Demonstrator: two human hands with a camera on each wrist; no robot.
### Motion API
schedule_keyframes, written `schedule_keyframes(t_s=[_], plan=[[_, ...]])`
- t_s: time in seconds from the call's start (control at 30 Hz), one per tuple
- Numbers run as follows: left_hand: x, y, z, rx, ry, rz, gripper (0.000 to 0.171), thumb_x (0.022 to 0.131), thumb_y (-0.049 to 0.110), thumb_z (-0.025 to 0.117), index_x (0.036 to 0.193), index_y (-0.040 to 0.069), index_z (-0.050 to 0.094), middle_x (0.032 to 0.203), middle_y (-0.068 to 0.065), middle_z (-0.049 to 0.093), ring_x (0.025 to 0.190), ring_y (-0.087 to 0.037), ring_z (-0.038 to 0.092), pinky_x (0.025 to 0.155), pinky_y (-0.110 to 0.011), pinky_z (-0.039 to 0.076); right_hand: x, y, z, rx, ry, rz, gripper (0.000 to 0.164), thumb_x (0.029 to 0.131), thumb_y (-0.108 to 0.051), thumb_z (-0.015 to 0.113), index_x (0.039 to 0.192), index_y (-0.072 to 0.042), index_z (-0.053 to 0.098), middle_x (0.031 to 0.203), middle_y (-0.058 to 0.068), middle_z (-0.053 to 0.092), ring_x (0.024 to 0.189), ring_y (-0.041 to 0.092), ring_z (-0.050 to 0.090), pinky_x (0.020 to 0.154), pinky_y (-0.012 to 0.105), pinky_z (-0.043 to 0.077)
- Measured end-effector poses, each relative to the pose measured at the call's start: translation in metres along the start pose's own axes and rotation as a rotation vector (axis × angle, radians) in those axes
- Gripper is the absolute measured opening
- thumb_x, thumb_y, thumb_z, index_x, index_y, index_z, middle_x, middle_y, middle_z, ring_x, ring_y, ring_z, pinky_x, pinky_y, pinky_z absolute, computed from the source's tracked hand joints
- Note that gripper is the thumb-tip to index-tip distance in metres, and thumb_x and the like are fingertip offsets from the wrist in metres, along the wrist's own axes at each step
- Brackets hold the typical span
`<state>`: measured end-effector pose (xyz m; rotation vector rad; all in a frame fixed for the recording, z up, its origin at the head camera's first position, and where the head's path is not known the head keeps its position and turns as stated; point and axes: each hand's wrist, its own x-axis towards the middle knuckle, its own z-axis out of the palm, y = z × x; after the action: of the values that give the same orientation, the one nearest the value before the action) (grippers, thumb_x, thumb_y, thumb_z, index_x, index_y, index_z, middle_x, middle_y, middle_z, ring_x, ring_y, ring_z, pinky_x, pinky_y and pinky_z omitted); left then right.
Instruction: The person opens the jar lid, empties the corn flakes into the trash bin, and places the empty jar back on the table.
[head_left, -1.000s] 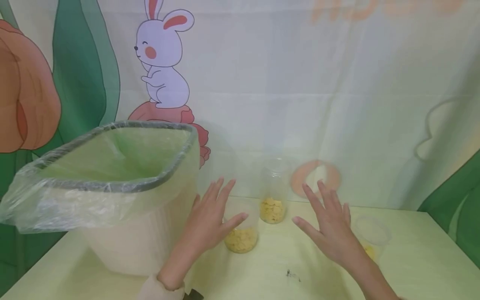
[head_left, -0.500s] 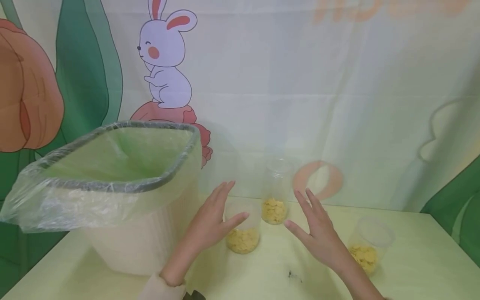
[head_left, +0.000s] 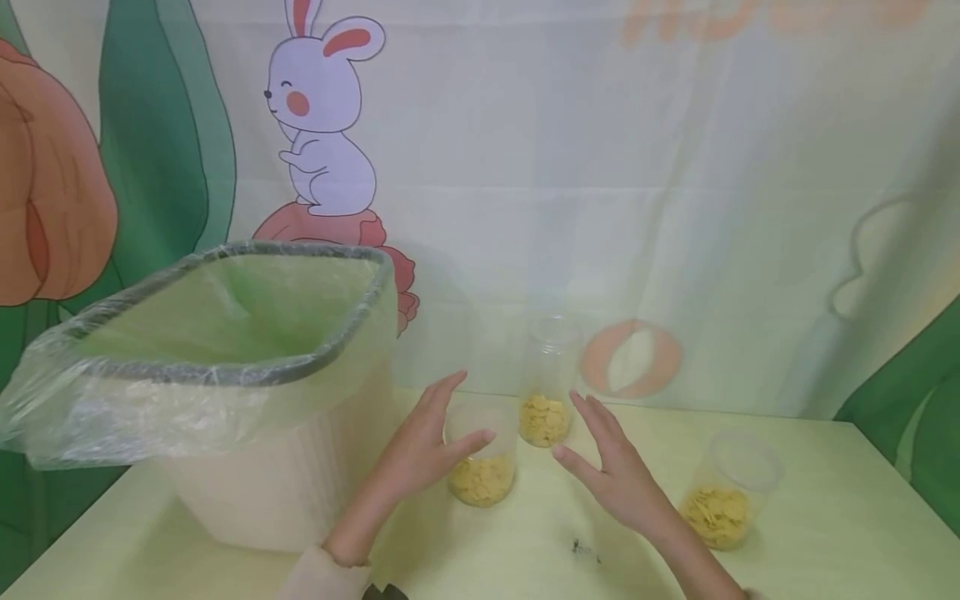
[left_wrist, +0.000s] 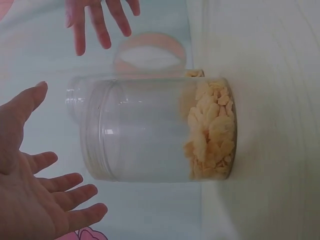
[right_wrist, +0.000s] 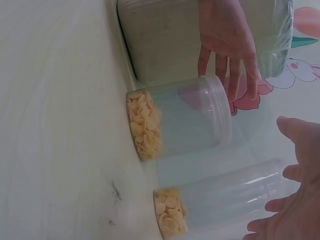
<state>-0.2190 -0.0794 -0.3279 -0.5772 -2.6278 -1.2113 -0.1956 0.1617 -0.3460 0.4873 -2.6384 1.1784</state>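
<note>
Head view: left grip [head_left: 420,452], right grip [head_left: 618,473] wide, empty, room beside leftmost jar's [head_left: 484,477] edge

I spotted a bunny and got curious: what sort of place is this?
Maybe an indoor activity corner, though I can't be sure: a cloth with a cartoon bunny hangs behind a pale table holding a lined bin and jars of yellow flakes.

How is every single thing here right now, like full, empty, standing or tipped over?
Bin: standing, uncovered
Bag: lining the bin, folded outward
Left jar: standing, partly full of flakes
Middle jar: standing, partly full
Right jar: standing, partly full
Left grip: holding nothing
Right grip: holding nothing
</note>
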Motion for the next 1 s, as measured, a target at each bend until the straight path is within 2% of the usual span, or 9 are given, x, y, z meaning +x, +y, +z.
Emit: schedule_keyframes(t_s=[0.2,0.5,0.8,1.0], plan=[[0.001,-0.007,0.004,-0.067,-0.028,-0.059,0.083,0.076,0.037,0.072,0.142,0.011,0.029,0.144,-0.011,0.030,0.131,-0.031,0.031,0.102,-0.053,0.028,0.001,0.004,0.008,0.063,-0.040,0.040,0.069,0.089,-0.041,0.055,0.144,-0.014,0.025,0.148,0.014,0.020,0.133,0.038,0.020,0.099,0.064,0.020],[0.004,-0.014,0.010,-0.087,-0.062,-0.113,0.092,0.069,0.039,0.078,0.142,0.013,0.029,0.144,-0.012,0.031,0.129,-0.033,0.032,0.099,-0.056,0.030,0.000,0.009,0.019,0.192,-0.093,0.100,0.068,0.088,-0.035,0.058,0.143,-0.010,0.026,0.147,0.016,0.024,0.129,0.040,0.028,0.101,0.055,0.028],[0.004,-0.017,0.014,-0.115,-0.065,-0.114,0.092,0.066,0.029,0.081,0.140,0.010,0.031,0.142,-0.016,0.033,0.125,-0.037,0.036,0.096,-0.057,0.033,0.000,0.011,0.028,0.258,-0.122,0.119,0.069,0.087,-0.032,0.061,0.142,-0.008,0.028,0.145,0.016,0.029,0.129,0.040,0.030,0.101,0.054,0.028],[0.004,-0.020,0.016,-0.101,-0.059,-0.096,0.093,0.065,0.029,0.082,0.140,0.007,0.031,0.141,-0.018,0.034,0.121,-0.038,0.040,0.093,-0.057,0.037,-0.001,0.011,0.034,0.287,-0.153,0.135,0.071,0.086,-0.031,0.062,0.142,-0.007,0.027,0.144,0.017,0.030,0.129,0.041,0.029,0.100,0.056,0.027]])
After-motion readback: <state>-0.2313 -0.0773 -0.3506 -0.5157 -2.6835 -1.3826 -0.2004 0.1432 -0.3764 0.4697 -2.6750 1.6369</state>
